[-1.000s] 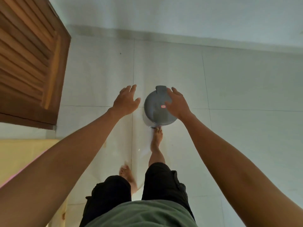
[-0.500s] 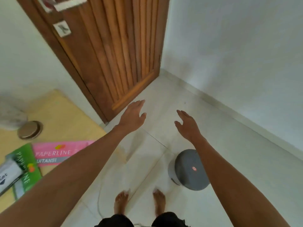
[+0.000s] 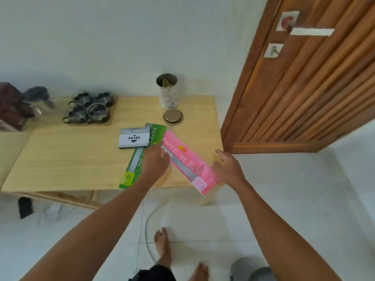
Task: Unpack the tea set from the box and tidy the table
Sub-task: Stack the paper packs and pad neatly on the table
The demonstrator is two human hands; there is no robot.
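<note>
Over table (image 3: 60,159) front edge: pink pad (image 3: 188,161) overhangs (corner off); left hand (image 3: 155,162) flat on it, right hand (image 3: 228,169) seemingly open, beside.

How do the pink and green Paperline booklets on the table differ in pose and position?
The pink booklet lies diagonally with its near end sticking out past the table edge; the green booklet runs more nearly straight toward the person. The pink one overlaps the green one's far end. A grey Joyko pack lies against the green one, not the pink. Both are long, narrow, Paperline-printed booklets marked 40.
</note>
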